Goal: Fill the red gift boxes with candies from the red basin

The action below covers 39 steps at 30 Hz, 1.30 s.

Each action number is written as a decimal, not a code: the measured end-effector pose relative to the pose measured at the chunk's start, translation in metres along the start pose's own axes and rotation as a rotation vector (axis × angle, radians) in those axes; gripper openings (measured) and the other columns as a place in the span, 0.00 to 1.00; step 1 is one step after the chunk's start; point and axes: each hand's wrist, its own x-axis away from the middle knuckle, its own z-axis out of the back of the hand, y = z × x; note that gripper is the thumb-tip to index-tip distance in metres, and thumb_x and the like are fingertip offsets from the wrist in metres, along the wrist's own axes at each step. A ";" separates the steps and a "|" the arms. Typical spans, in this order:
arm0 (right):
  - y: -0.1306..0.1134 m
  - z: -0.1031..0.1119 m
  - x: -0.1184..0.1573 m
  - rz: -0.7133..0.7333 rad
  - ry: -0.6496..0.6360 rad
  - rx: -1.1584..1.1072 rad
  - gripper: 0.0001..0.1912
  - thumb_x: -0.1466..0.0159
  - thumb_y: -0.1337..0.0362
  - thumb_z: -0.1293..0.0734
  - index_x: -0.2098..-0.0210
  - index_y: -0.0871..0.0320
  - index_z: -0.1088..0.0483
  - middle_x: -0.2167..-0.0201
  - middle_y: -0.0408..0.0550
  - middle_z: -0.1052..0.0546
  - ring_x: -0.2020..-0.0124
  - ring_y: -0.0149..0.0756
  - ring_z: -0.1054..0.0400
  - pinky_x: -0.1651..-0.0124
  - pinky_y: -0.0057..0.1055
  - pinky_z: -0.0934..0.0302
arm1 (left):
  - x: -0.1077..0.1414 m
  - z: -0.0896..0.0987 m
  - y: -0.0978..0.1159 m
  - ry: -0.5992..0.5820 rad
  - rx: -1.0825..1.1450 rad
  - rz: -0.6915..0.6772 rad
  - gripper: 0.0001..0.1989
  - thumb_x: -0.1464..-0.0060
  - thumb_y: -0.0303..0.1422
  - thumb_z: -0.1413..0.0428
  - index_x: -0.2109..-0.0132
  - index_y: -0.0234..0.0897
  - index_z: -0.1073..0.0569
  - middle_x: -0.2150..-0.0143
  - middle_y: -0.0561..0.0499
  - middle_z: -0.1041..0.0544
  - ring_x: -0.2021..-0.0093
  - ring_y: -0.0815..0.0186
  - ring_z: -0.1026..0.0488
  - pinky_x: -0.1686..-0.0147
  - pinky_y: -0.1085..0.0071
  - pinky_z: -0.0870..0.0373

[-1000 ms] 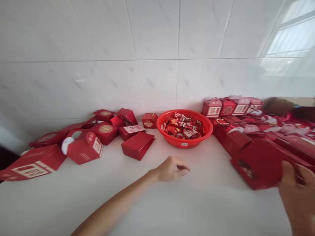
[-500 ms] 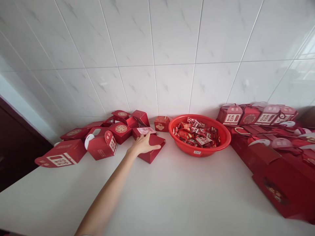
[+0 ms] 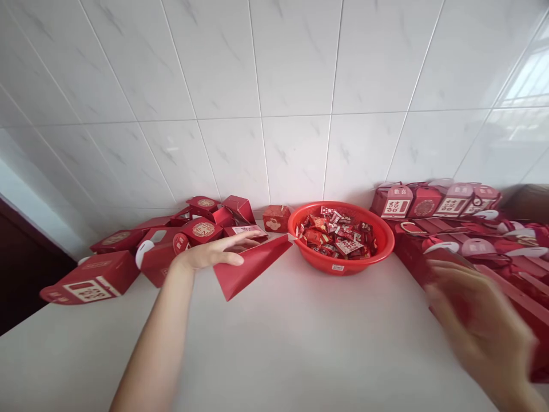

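My left hand (image 3: 217,252) grips a red cardboard box (image 3: 249,268) by its left side, thumb on the near face and fingers over the top. The box is tilted, with its right corner close to the basin. My right hand (image 3: 484,326) is smeared by motion in front of the red boxes at the right; a reddish patch shows by its fingers, too blurred to make out. A red plastic basin (image 3: 315,263) holds many red-wrapped candies (image 3: 347,240).
Behind my left hand lie several folded red boxes (image 3: 92,274). A small red box (image 3: 277,218) stands by the tiled wall (image 3: 295,149). Several red gift boxes (image 3: 397,200) with handles crowd the right of the white table (image 3: 300,343).
My left hand has drawn the red box left and toward me and tipped it up. My right hand has come into view at the right. The view has shifted slightly.
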 end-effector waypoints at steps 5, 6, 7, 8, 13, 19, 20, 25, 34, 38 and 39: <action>-0.042 -0.070 -0.035 -0.037 -0.479 -0.367 0.23 0.34 0.54 0.33 0.42 0.54 0.36 0.64 0.49 0.23 0.64 0.38 0.28 0.61 0.34 0.31 | -0.015 -0.047 0.010 -0.310 0.629 -0.222 0.47 0.58 0.52 0.38 0.33 0.36 0.37 0.34 0.38 0.33 0.38 0.37 0.35 0.43 0.48 0.36; -0.048 -0.078 -0.040 -0.064 -0.510 -0.450 0.24 0.34 0.52 0.33 0.42 0.54 0.36 0.58 0.51 0.23 0.62 0.38 0.27 0.60 0.33 0.31 | -0.020 -0.061 0.009 -0.332 0.716 -0.217 0.46 0.57 0.51 0.39 0.33 0.35 0.38 0.37 0.36 0.31 0.40 0.37 0.33 0.45 0.49 0.35; -0.054 -0.085 -0.044 -0.088 -0.535 -0.531 0.23 0.34 0.51 0.33 0.43 0.54 0.34 0.55 0.52 0.23 0.60 0.38 0.28 0.60 0.33 0.31 | -0.025 -0.073 0.007 -0.348 0.773 -0.205 0.45 0.56 0.51 0.40 0.34 0.33 0.37 0.39 0.35 0.29 0.41 0.38 0.31 0.46 0.50 0.33; -0.058 -0.090 -0.047 -0.110 -0.551 -0.608 0.20 0.34 0.50 0.34 0.48 0.55 0.31 0.56 0.52 0.24 0.61 0.37 0.29 0.60 0.32 0.32 | -0.031 -0.083 0.003 -0.364 0.810 -0.187 0.44 0.55 0.51 0.41 0.34 0.32 0.37 0.41 0.34 0.27 0.42 0.39 0.30 0.48 0.51 0.33; -0.067 -0.103 -0.048 -0.226 -0.519 -0.679 0.26 0.31 0.47 0.40 0.79 0.57 0.42 0.80 0.40 0.40 0.78 0.27 0.47 0.76 0.25 0.50 | -0.055 -0.093 -0.014 -0.518 0.741 -0.135 0.36 0.58 0.42 0.36 0.42 0.32 0.28 0.49 0.38 0.21 0.48 0.45 0.25 0.53 0.59 0.30; -0.058 -0.115 -0.045 0.109 -0.423 -0.224 0.21 0.30 0.58 0.40 0.79 0.57 0.42 0.81 0.41 0.37 0.76 0.29 0.48 0.67 0.29 0.50 | -0.060 -0.091 0.010 -0.064 0.583 -0.232 0.21 0.48 0.43 0.37 0.49 0.37 0.23 0.51 0.45 0.20 0.49 0.54 0.25 0.45 0.59 0.33; -0.059 -0.117 -0.045 0.136 -0.430 -0.188 0.20 0.31 0.59 0.39 0.78 0.57 0.41 0.81 0.42 0.36 0.76 0.29 0.48 0.66 0.29 0.50 | -0.059 -0.095 0.017 0.015 0.563 -0.248 0.20 0.46 0.44 0.38 0.51 0.36 0.23 0.53 0.45 0.20 0.50 0.54 0.24 0.46 0.59 0.32; -0.066 -0.129 -0.046 0.084 -0.548 -0.234 0.22 0.32 0.60 0.38 0.80 0.57 0.48 0.82 0.39 0.41 0.77 0.28 0.51 0.70 0.27 0.53 | -0.053 -0.117 0.041 0.099 0.536 -0.242 0.13 0.43 0.42 0.39 0.62 0.35 0.22 0.65 0.49 0.20 0.62 0.60 0.23 0.56 0.63 0.26; -0.040 -0.115 -0.089 0.047 -0.911 -0.557 0.19 0.34 0.51 0.35 0.72 0.60 0.29 0.76 0.43 0.30 0.73 0.30 0.40 0.69 0.26 0.46 | -0.056 -0.120 0.037 0.137 0.462 -0.132 0.15 0.45 0.41 0.41 0.74 0.35 0.24 0.75 0.54 0.29 0.71 0.68 0.34 0.68 0.73 0.38; 0.005 -0.117 -0.120 -0.181 -0.598 -0.479 0.19 0.36 0.49 0.35 0.69 0.60 0.26 0.71 0.48 0.23 0.69 0.35 0.31 0.64 0.29 0.39 | -0.061 -0.125 0.035 0.099 0.521 -0.032 0.16 0.49 0.41 0.40 0.78 0.35 0.28 0.78 0.55 0.33 0.75 0.69 0.38 0.73 0.73 0.42; 0.017 -0.121 -0.124 -0.240 -0.515 -0.426 0.18 0.37 0.51 0.34 0.69 0.60 0.26 0.71 0.49 0.22 0.68 0.36 0.30 0.63 0.30 0.39 | -0.061 -0.125 0.035 0.090 0.515 -0.038 0.15 0.49 0.41 0.40 0.77 0.35 0.28 0.78 0.55 0.33 0.75 0.69 0.38 0.73 0.73 0.42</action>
